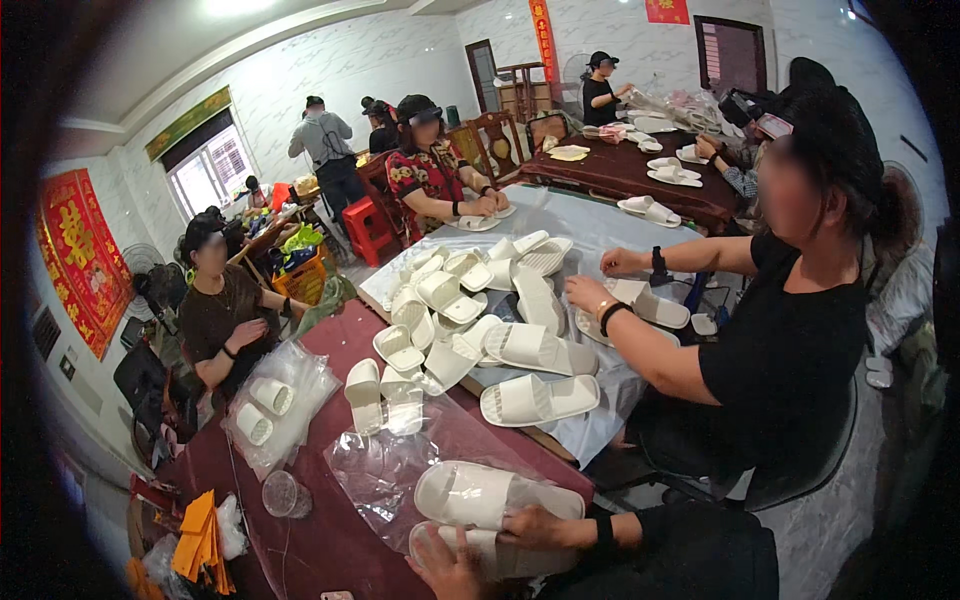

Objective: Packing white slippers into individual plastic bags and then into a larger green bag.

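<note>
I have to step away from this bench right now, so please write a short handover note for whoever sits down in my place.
Left hand: gripping the lower white slipper at its near end.
Right hand: resting on that same slipper, fingers over its strap.
The upper white slipper lies just above it, on a clear plastic bag spread on the dark red table.
Done: the pair lies stacked side by side.
Left: neither slipper is inside the bag yet; a pile of loose slippers waits further up.

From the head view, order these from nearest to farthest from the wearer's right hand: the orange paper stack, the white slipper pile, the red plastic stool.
1. Orange paper stack, lower left of the right hand.
2. White slipper pile, mid-table ahead.
3. Red plastic stool, on the floor beyond the table.
</note>
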### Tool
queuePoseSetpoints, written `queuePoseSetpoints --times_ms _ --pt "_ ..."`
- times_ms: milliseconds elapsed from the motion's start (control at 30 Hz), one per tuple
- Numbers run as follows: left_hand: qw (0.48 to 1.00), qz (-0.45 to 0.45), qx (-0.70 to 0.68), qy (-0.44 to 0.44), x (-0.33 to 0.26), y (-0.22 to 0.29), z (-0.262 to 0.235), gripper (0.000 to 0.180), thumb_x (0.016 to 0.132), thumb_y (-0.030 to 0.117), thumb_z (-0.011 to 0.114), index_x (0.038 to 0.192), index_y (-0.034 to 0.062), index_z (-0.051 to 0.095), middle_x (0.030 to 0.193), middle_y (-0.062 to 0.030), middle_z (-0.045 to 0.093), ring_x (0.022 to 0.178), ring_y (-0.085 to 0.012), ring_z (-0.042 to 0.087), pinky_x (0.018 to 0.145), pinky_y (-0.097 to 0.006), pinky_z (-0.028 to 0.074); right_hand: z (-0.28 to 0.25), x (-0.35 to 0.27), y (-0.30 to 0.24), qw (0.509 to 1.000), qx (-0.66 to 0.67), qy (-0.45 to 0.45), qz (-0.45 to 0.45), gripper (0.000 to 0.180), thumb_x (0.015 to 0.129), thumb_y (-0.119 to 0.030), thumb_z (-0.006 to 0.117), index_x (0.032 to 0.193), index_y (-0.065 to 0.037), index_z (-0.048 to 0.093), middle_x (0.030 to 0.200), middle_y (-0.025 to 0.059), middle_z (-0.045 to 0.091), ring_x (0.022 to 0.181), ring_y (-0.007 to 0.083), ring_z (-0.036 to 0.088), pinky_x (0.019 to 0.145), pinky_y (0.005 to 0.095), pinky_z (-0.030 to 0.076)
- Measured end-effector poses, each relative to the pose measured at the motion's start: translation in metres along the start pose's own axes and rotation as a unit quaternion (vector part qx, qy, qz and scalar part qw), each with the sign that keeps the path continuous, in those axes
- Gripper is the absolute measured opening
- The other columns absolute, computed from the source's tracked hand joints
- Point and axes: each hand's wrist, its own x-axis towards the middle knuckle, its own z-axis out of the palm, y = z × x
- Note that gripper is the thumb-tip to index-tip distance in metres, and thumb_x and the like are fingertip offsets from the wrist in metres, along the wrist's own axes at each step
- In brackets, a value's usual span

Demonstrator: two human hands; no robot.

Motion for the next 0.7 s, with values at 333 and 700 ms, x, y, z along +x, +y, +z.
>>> queuePoseSetpoints --times_ms 333,700 --pt "0.990 -0.094 -0.039 0.101 -0.012 -0.038 0.002 0.059 0.067 0.010 0.058 0.125 0.0063 0.047 0.129 -0.0200 0.043 0.111 -0.0385 0.046 0.087 -0.044 0.042 -0.003 -0.001 0.002 0.994 0.104 0.020 -0.035 0.033 0.083 -0.025 0.054 0.108 -0.003 0.051 0.085 0.0198 0.054 0.079 0.0368 0.056 0.067 0.0438 0.045" --pt "0.972 -0.148 -0.140 0.117 -0.012 -0.033 -0.006 0.048 0.077 0.002 0.048 0.125 0.0063 0.046 0.121 -0.0195 0.048 0.105 -0.0343 0.052 0.088 -0.038 0.043 0.003 0.001 0.002 0.994 0.110 0.026 0.006 0.031 0.082 -0.025 0.053 0.103 -0.001 0.052 0.090 0.0194 0.052 0.082 0.0382 0.055 0.070 0.0451 0.045"
